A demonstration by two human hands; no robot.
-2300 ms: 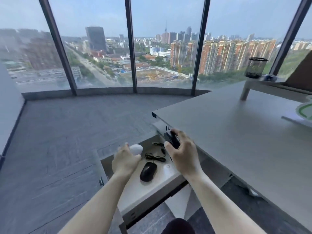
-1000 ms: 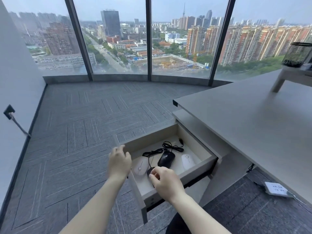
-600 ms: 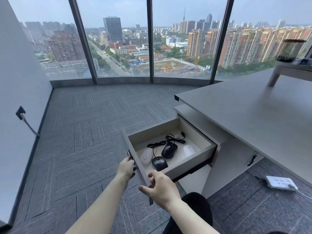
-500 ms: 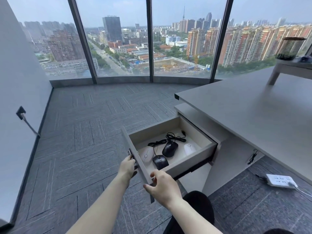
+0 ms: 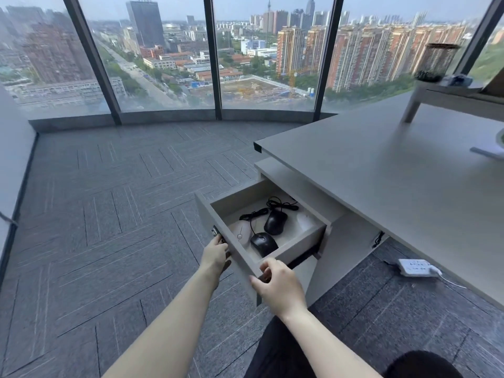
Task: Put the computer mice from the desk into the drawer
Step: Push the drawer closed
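The drawer stands pulled out from under the grey desk. Inside lie two black wired mice, one near the front and one further back, with their cables coiled at the rear. A white mouse rests at the drawer's left and another white mouse at its right. My left hand lies against the drawer's front panel by the handle. My right hand grips the panel's near corner.
A white riser at the desk's far right carries a dark mesh pen cup. A white power strip lies on the carpet under the desk. Floor-to-ceiling windows close off the far side. My dark-trousered legs are below.
Both hands left the mice in the drawer and moved to its front panel. The drawer now sits a little further in toward the desk.
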